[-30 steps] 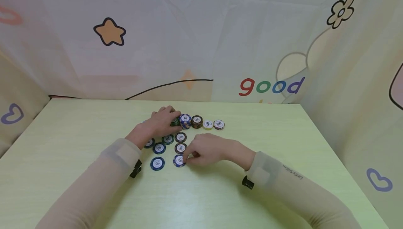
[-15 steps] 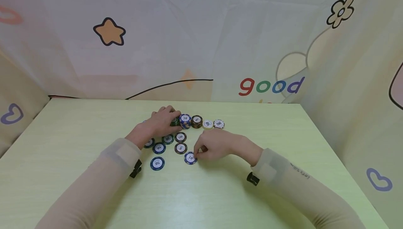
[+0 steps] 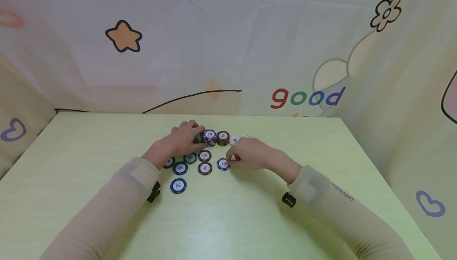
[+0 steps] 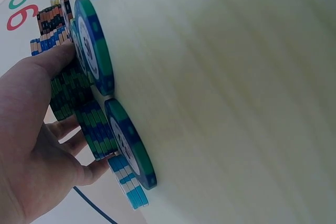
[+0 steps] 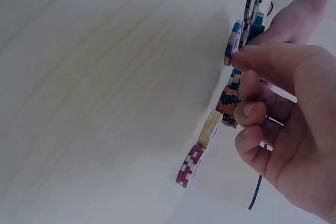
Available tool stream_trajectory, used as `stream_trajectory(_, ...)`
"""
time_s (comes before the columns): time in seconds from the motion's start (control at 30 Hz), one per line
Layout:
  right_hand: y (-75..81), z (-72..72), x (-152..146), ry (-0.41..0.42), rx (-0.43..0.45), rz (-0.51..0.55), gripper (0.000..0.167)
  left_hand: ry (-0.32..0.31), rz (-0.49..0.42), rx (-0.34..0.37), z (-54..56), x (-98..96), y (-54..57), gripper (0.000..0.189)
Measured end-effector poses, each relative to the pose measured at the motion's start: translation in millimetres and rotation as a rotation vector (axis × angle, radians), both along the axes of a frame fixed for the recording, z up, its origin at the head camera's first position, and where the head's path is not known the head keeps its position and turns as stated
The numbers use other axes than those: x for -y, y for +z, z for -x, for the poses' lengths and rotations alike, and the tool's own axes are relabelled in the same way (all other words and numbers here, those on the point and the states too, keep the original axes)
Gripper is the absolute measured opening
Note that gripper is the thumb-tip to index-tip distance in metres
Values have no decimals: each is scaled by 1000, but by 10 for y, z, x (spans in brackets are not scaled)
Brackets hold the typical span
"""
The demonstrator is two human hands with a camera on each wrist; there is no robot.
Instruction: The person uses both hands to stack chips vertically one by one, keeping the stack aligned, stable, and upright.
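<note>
My right hand (image 3: 253,155) pinches the edge of a blue poker chip (image 3: 222,164) marked 10; the right wrist view shows this chip (image 5: 231,45) at the thumb tip. At the back row my left hand (image 3: 183,137) holds the stacks of green poker chips (image 4: 71,93), thumb in front and fingers behind. Right beside the left fingertips stands a stack of blue chips (image 3: 210,137). Two single black-rimmed 100 chips (image 3: 205,168) lie just left of the pinched chip. The left hand hides most of the green stacks in the head view.
A brown stack (image 3: 223,137), a yellow stack (image 5: 210,129) and a purple-and-white stack (image 5: 190,166) continue the row rightward. Loose blue-green 50 chips (image 3: 178,185) and a green chip (image 3: 190,158) lie in front of the left hand. A light-blue stack (image 4: 128,182) ends the row.
My right hand has drawn the blue 10 chip rightward, away from the loose chips, then back toward the row of stacks. The left hand stays in place.
</note>
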State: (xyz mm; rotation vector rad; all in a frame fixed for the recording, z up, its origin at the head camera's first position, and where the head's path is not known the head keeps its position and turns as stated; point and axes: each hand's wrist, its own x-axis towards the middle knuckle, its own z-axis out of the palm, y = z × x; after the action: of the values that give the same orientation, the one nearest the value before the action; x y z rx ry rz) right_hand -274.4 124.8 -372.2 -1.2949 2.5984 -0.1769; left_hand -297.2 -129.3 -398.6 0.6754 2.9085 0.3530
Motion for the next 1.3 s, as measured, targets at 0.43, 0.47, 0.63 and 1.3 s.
stream_trajectory(0.43, -77, -16, 97, -96, -15, -37, 34, 1, 0, 0, -5, 2, -3, 63)
stream_trajectory(0.47, -83, -19, 102, -98, -12, -38, 34, -1, 1, -1, -4, 2, -4, 63)
stream_trajectory(0.63, -82, -41, 127, -83, -15, -17, 31, -1, 2, -3, -3, -2, 6, 63)
stream_trajectory(1.3, 36, 147, 223, -131, -127, 44, 34, 1, -11, -6, -7, 6, -12, 61)
